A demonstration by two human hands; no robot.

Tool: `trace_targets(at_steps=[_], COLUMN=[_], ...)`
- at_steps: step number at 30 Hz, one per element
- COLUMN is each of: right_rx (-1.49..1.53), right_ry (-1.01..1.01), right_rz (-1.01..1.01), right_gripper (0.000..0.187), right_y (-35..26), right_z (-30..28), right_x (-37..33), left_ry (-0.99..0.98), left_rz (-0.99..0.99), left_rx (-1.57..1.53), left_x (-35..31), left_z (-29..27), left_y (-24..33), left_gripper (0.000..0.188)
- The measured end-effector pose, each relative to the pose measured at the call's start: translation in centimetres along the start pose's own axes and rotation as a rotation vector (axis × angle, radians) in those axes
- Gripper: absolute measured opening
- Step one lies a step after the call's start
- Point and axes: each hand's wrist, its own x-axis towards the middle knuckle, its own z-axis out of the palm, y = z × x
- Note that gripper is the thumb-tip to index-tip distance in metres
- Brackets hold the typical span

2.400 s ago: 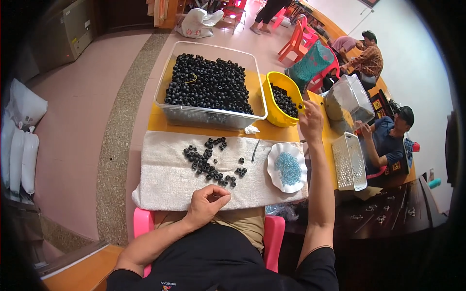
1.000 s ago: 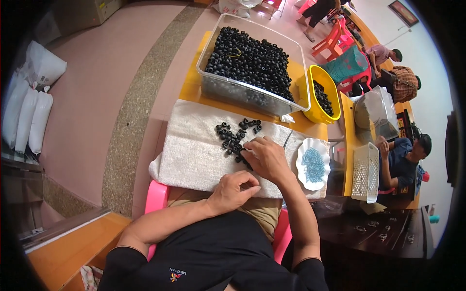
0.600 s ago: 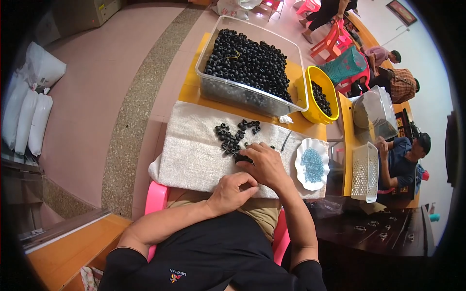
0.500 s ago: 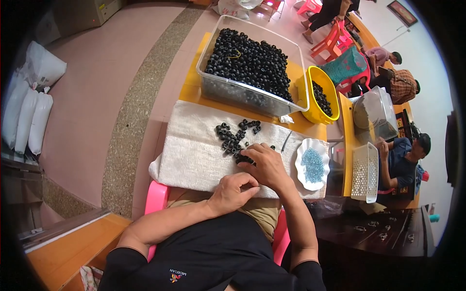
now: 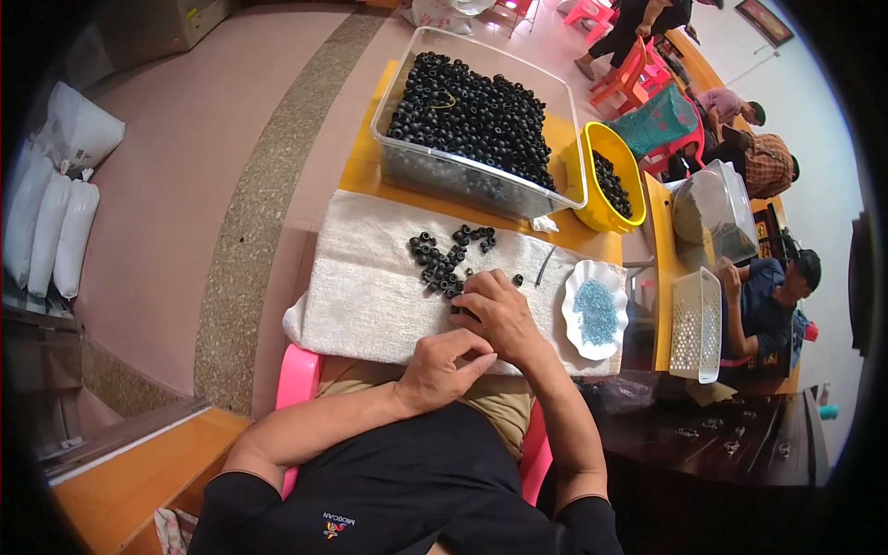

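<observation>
Small round black pieces with holes (image 5: 442, 262) lie in a loose cluster on a whitish cloth (image 5: 361, 287) in front of me. My right hand (image 5: 502, 319) rests at the near edge of this cluster, its fingers curled down over a few black pieces that they partly hide. Close to my body, my left hand (image 5: 442, 372) is bent inward with thumb and fingertips nearly together; anything between them is too small or hidden to make out. To the right, a scalloped white dish (image 5: 575, 335) holds tiny pale-blue bits (image 5: 597, 310).
Beyond the cloth stands a clear plastic tub (image 5: 472, 180) full of similar black pieces, beside a yellow basin (image 5: 592, 217) holding more. A thin dark strip (image 5: 546, 265) lies near the dish. Further right are a white perforated basket (image 5: 696, 324) and a seated person (image 5: 768, 296).
My right hand has drawn slightly back and its fingers have curled more, showing more of a single black piece to its right. My left hand stays almost in place.
</observation>
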Motion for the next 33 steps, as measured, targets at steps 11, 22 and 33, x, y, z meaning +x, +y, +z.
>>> trace_targets(at_steps=[11,22,33], right_rx=[0.36,0.434,0.473], right_ry=[0.258,0.341,0.351], right_rz=[0.143,0.142,0.18], right_gripper=[0.03,0.038,0.033], right_y=[-3.1,-3.6,-3.7], right_z=[-2.5,-1.7,-0.9], right_x=[-3.4,-5.2,-6.4], left_ry=[-0.02,-0.099,-0.143], left_rz=[-0.365,-0.518,-0.629], left_rx=[-0.672,-0.855,-0.932], left_x=[1.0,0.8,0.9], left_z=[-1.0,-0.9,-1.1], left_y=[-0.6,-1.6,-2.0], left_gripper=[0.015,0.014,0.015])
